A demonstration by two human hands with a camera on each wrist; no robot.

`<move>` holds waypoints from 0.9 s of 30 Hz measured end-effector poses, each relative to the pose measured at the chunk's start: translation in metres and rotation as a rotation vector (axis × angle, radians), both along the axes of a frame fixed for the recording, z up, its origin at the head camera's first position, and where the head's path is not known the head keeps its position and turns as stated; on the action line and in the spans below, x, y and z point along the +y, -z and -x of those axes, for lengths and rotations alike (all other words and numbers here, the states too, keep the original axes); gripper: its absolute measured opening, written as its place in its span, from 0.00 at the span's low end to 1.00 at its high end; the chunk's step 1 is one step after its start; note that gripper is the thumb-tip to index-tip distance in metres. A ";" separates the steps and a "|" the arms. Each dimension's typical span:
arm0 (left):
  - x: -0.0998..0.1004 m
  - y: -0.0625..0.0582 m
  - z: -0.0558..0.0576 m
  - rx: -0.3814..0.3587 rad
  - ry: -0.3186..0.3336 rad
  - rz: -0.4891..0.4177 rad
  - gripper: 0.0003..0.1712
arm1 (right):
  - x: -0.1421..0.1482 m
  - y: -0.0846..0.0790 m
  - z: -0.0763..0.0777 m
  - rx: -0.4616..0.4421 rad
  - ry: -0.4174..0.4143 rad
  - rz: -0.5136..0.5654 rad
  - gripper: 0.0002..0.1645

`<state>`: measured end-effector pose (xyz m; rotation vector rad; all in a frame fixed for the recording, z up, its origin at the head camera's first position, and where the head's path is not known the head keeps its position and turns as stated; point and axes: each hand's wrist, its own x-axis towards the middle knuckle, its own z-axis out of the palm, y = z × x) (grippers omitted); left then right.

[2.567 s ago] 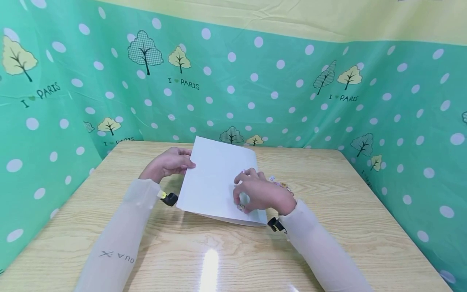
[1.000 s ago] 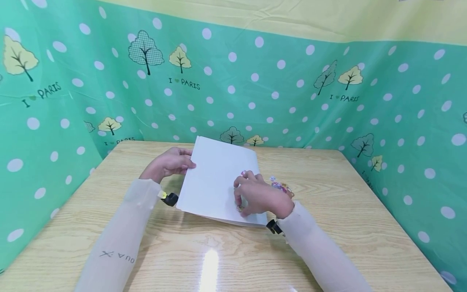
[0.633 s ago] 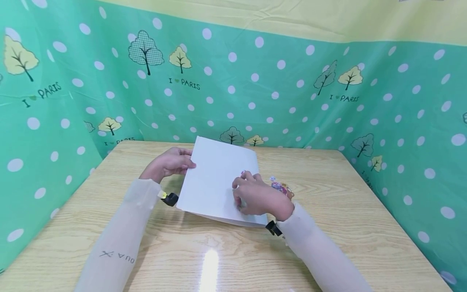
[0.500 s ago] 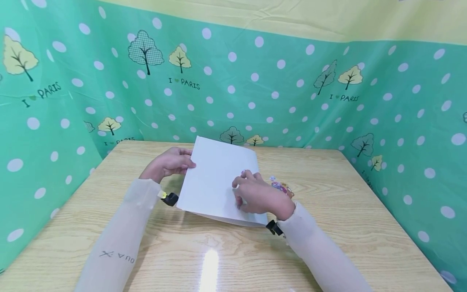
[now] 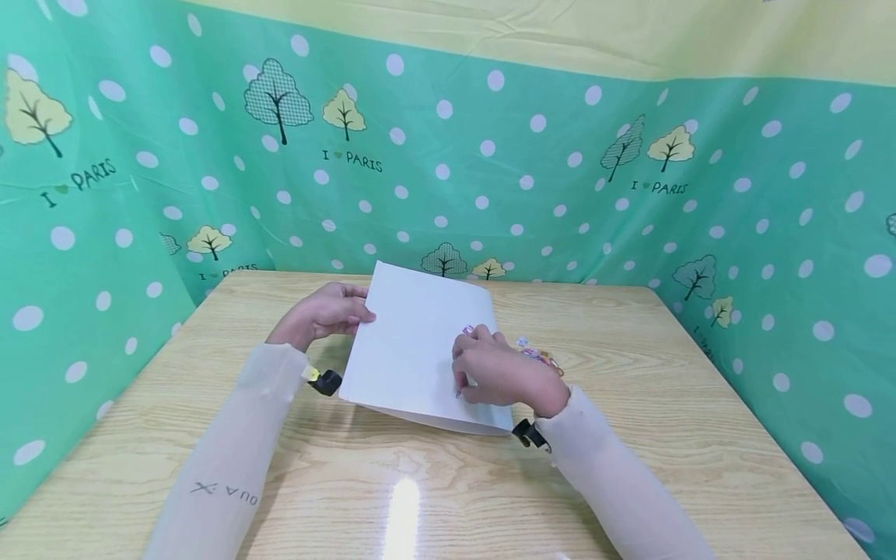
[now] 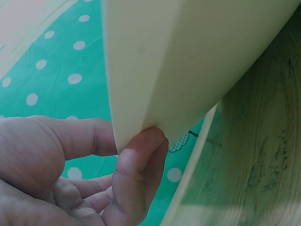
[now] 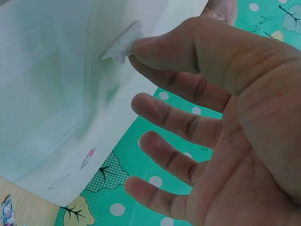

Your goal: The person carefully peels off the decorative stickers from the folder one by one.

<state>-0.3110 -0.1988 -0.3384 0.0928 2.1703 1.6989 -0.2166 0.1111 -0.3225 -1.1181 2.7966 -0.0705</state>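
Note:
A white booklet (image 5: 420, 342) is tilted up off the table, its lower edge bowed. My left hand (image 5: 325, 315) pinches its left edge; the left wrist view shows the thumb and a bent finger (image 6: 141, 155) at a corner. Over the right part of the booklet, my right hand (image 5: 493, 369) pinches a small cut-out sticker (image 7: 123, 43) between thumb and index finger. Its pale back shows in the right wrist view, close to the page; whether it touches cannot be told. The other fingers are spread loosely. A pink sticker (image 5: 467, 330) lies just beyond that hand.
Several loose colourful stickers (image 5: 540, 358) lie on the wooden table (image 5: 602, 334) right of the booklet, partly behind the right hand. A green dotted cloth (image 5: 420, 179) hangs behind and at both sides. Dark wrist cameras (image 5: 325, 381) sit at both cuffs.
The right hand has shifted slightly over the booklet, and the sticker's printed face, visible earlier, now shows only as a thin dark edge in the head view. The left hand and booklet stay put.

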 end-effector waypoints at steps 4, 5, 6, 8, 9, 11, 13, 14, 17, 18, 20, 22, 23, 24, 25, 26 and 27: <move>0.000 0.000 0.000 0.001 -0.002 0.001 0.34 | 0.003 -0.002 0.002 0.017 -0.013 0.010 0.11; 0.000 0.000 0.000 0.001 -0.003 0.002 0.34 | 0.004 -0.002 0.003 0.024 -0.015 0.013 0.11; 0.000 0.000 0.000 0.001 -0.003 0.002 0.34 | 0.006 -0.002 0.004 0.031 -0.017 0.018 0.11; 0.000 0.000 0.000 0.001 -0.004 0.005 0.35 | 0.008 -0.002 0.006 0.049 -0.018 0.027 0.11; 0.000 0.000 0.000 0.000 -0.004 0.005 0.35 | 0.010 -0.002 0.007 0.060 -0.017 0.031 0.11; 0.000 -0.001 0.000 0.001 -0.002 0.007 0.35 | 0.012 -0.003 0.009 0.077 -0.006 0.037 0.10; 0.000 -0.001 -0.001 0.001 -0.004 0.007 0.34 | 0.015 -0.004 0.011 0.085 0.012 0.050 0.10; 0.000 -0.001 -0.001 -0.001 -0.006 0.007 0.34 | 0.016 -0.005 0.012 0.086 0.021 0.059 0.10; 0.001 -0.001 -0.001 -0.002 -0.009 0.007 0.34 | 0.023 -0.008 0.015 0.104 0.058 0.083 0.10; 0.001 -0.001 0.000 -0.002 -0.011 0.007 0.34 | 0.025 -0.009 0.016 0.111 0.070 0.090 0.10; 0.001 0.000 0.000 0.002 -0.007 0.008 0.34 | 0.030 -0.010 0.019 0.133 0.090 0.098 0.11; 0.001 0.001 0.000 0.003 -0.009 0.009 0.34 | 0.036 -0.010 0.023 0.146 0.119 0.096 0.10; 0.001 0.001 0.001 0.003 -0.008 0.010 0.35 | 0.039 -0.010 0.024 0.144 0.132 0.097 0.10; 0.001 0.001 0.001 0.004 -0.007 0.011 0.35 | 0.041 -0.010 0.026 0.143 0.147 0.095 0.10; 0.001 0.001 0.001 0.005 -0.005 0.011 0.35 | 0.044 -0.009 0.029 0.140 0.160 0.093 0.10; 0.001 0.001 0.001 0.003 -0.009 0.010 0.35 | 0.046 -0.009 0.031 0.133 0.176 0.091 0.09; 0.001 0.001 0.001 0.004 -0.006 0.010 0.35 | 0.049 -0.008 0.033 0.122 0.194 0.089 0.09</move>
